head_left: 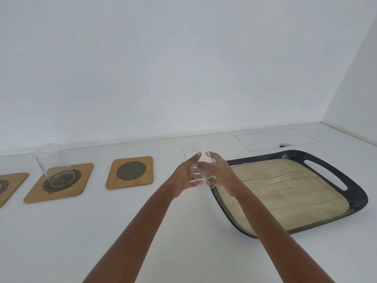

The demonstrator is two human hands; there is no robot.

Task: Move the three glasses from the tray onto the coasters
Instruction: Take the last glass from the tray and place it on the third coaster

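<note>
Both my hands hold one clear glass [194, 152] in the air, just left of the tray's near-left corner. My left hand [184, 178] wraps its left side and my right hand [221, 174] its right side. A second clear glass [52, 162] stands on the middle wooden coaster [81, 180]. The right coaster [130, 173], wood with a dark mesh disc, has nothing on it. A third coaster [10, 184] is cut off at the left edge. The dark tray [336, 180] with a tan liner holds no glass.
Everything rests on a white counter [183, 231] against a white wall, with a side wall at the far right. A flush rectangular panel [275, 138] sits in the counter behind the tray.
</note>
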